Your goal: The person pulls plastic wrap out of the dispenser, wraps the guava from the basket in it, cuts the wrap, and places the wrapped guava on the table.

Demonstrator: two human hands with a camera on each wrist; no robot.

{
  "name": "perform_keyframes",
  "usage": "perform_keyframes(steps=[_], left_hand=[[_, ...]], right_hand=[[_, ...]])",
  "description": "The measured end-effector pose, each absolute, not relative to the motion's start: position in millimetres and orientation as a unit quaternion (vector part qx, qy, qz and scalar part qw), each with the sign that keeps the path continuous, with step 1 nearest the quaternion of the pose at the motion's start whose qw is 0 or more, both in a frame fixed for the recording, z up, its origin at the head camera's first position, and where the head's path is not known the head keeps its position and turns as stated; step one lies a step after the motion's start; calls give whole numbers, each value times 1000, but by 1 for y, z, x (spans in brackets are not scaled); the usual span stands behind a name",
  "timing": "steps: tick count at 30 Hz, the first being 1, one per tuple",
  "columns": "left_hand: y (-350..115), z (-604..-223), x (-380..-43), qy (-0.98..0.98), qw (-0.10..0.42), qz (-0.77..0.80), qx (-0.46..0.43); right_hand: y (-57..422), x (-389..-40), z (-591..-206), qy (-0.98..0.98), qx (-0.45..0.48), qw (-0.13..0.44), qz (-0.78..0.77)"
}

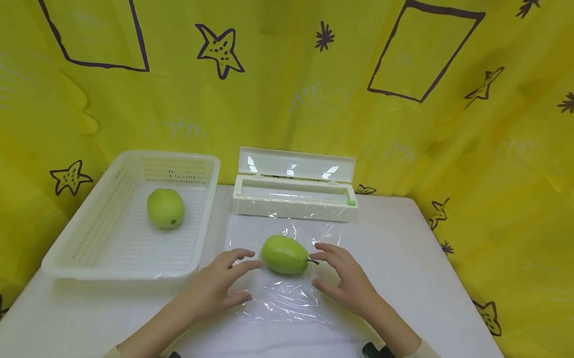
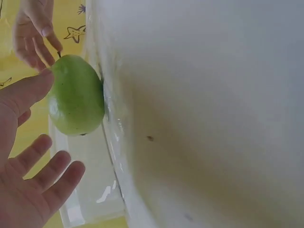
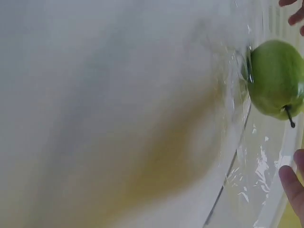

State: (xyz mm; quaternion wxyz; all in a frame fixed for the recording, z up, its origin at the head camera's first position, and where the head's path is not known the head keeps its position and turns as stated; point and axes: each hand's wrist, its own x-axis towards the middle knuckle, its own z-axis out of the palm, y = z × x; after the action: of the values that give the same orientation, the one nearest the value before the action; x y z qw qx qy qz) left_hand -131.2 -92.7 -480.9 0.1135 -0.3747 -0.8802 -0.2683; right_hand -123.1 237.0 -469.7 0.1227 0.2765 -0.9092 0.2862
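Observation:
A green pear lies on its side on a sheet of clear plastic wrap, its dark stem pointing right. To its left my left hand is held with fingers spread and slightly bent, holding nothing. On the stem side my right hand has its fingers apart, fingertips close to the stem. In the left wrist view the pear sits between the two hands. The right wrist view shows the pear on the wrinkled film, with part of my right hand at the edge.
At the left stands a white plastic basket with another green pear in it. Behind the film is a white wrap dispenser box, its lid raised. A yellow patterned curtain hangs along the back and right of the white table.

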Motion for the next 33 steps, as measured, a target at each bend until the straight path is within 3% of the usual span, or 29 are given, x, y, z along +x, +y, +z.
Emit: perform_keyframes(steps=[6, 13, 16, 23, 33], left_hand=[[-115, -493, -103, -870, 112, -244, -412], [-118, -498, -98, -870, 104, -198, -440], [-119, -498, -99, -868, 105, -186, -449], [-121, -498, -99, -869, 111, -179, -449], [-122, -496, -100, -845, 176, -238, -445]], right_hand=[[251, -94, -475, -899, 360, 130, 214], [265, -77, -489, -919, 367, 26, 141], [268, -74, -495, -922, 360, 9, 145], [270, -70, -500, -906, 391, 49, 156], [271, -75, -496, -860, 445, 157, 195]])
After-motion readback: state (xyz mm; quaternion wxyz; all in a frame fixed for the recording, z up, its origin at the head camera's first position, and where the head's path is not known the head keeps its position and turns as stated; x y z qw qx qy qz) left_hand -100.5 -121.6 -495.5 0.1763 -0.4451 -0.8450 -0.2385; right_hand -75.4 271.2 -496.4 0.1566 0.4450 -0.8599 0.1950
